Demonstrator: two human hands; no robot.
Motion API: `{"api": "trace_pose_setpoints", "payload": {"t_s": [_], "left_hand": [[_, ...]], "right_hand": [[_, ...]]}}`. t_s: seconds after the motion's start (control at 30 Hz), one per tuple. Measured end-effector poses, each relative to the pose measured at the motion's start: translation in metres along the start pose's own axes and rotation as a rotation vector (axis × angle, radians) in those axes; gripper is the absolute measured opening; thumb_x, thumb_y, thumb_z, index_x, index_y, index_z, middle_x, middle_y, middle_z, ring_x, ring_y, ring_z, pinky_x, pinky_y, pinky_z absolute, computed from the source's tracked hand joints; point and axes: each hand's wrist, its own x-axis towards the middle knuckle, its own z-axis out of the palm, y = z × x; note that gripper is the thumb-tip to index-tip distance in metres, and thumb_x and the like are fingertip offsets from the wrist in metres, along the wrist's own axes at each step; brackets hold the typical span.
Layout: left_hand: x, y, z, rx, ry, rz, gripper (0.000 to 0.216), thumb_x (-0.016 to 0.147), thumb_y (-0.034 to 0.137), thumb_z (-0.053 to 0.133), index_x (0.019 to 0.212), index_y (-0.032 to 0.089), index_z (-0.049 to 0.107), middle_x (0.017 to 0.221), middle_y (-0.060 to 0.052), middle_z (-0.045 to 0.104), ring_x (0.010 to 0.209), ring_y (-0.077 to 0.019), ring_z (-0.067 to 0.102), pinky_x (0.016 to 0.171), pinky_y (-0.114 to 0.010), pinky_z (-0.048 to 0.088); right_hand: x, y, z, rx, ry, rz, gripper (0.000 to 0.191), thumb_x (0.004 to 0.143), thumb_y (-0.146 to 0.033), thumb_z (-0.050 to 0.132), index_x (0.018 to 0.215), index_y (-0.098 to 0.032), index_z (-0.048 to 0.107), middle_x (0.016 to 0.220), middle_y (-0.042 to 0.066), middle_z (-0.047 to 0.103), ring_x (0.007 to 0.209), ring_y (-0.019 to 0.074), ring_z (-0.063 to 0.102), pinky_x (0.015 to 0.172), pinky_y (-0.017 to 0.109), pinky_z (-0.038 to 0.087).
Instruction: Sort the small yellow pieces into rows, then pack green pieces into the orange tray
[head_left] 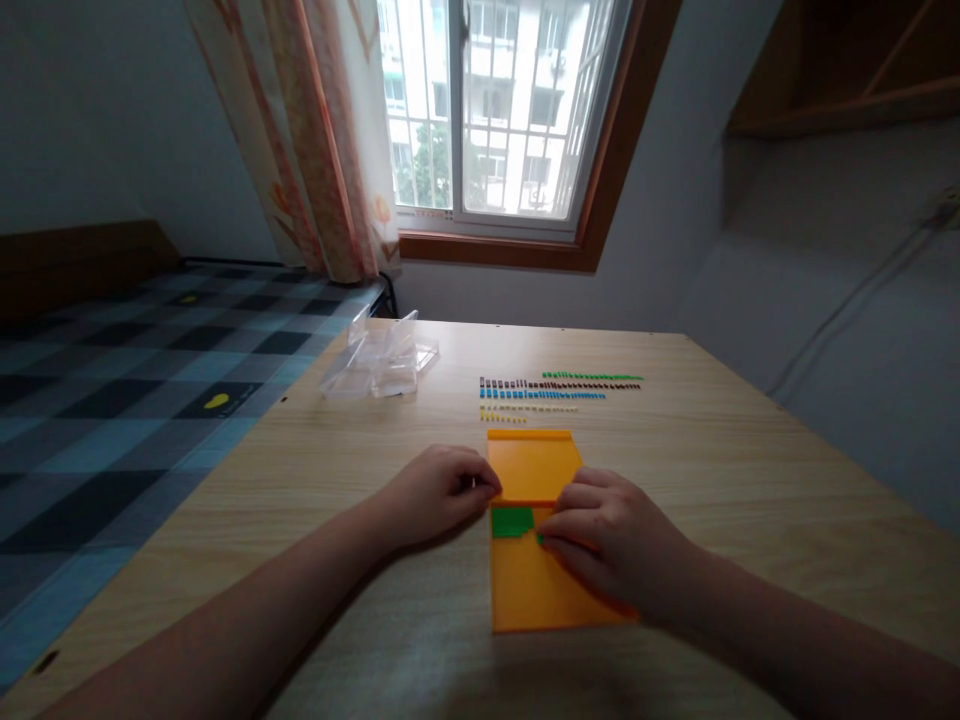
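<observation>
An orange flat case [531,465] lies open on the wooden table [300,480], its two halves end to end. A green patch of small pieces [512,521] sits on the near half. My left hand [439,492] rests curled against the case's left edge at the hinge line, fingers closed on the rim. My right hand [611,545] lies over the near half, fingertips pinched at the right edge of the green patch; what they pinch is too small to name.
Rows of tiny pieces, green [592,377], dark [559,384], blue [540,395] and yellow [517,410], lie beyond the case. A clear plastic box with its lid open [379,360] stands at the far left. A bed with a checked cover [112,400] adjoins the table's left edge.
</observation>
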Motion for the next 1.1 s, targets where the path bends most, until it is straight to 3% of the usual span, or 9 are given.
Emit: {"api": "trace_pose_setpoints", "payload": {"t_s": [1.1], "left_hand": [[0.0003, -0.0008, 0.0009, 0.02, -0.007, 0.012, 0.014, 0.084, 0.016, 0.062, 0.083, 0.017, 0.075, 0.076, -0.001, 0.071, 0.065, -0.0105, 0.06, 0.063, -0.021, 0.044]], "right_hand": [[-0.0019, 0.0018, 0.0035, 0.028, -0.074, 0.01, 0.023, 0.098, -0.022, 0.055, 0.099, -0.026, 0.078, 0.078, 0.003, 0.069, 0.074, 0.0175, 0.054, 0.07, 0.032, 0.039]]}}
